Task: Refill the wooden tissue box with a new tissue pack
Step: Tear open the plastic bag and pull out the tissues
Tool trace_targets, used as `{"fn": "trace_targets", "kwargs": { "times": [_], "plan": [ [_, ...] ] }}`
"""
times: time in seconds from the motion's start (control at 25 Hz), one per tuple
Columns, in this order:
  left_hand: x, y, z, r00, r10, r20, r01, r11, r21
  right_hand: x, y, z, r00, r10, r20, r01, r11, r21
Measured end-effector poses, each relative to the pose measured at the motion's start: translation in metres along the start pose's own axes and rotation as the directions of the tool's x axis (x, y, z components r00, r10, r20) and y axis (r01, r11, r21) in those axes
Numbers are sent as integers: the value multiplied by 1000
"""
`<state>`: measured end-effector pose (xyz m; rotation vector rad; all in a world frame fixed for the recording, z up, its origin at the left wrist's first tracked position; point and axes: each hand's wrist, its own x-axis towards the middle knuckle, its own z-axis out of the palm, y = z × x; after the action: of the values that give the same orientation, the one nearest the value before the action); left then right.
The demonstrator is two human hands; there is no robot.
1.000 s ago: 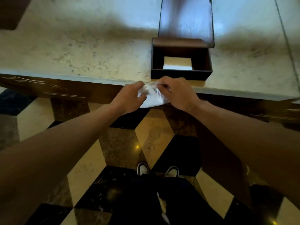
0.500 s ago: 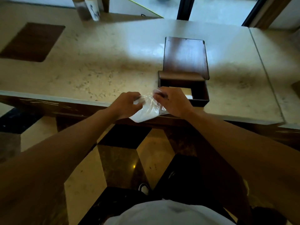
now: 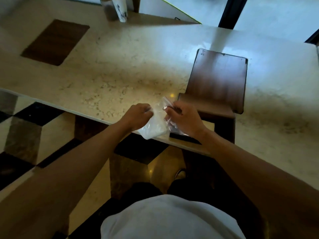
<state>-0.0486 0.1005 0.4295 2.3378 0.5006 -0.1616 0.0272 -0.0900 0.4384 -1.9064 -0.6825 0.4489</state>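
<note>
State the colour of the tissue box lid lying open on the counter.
Dark reddish-brown wood, seen in the head view: the lid lies flat on the counter.

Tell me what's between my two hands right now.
In the head view, the tissue pack in its clear plastic wrap spans the gap between the left hand and right hand; each hand pinches a side of the wrap.

Marble counter (image 3: 120,66): open wooden tissue box (image 3: 222,121), cup (image 3: 120,11).
</note>
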Motion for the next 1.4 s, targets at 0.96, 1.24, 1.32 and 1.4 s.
{"fn": "trace_targets", "kwargs": {
  "times": [0.96,1.24,1.32,1.4],
  "plan": [
    [114,-25,-2,986,-141,-95,119,971,-207,87,-18,1,962,271,19,-268,959,-96],
    [77,9,-25,971,-237,-40,176,814,-554,92,-23,3,935,354,3,-354,935,24],
    [68,14,-30,983,-180,16,156,802,-576,92,-24,3,941,338,30,-339,940,38],
    [63,17,-32,990,-137,43,138,823,-551,94,-25,3,944,326,52,-329,943,47]
  ]
}}
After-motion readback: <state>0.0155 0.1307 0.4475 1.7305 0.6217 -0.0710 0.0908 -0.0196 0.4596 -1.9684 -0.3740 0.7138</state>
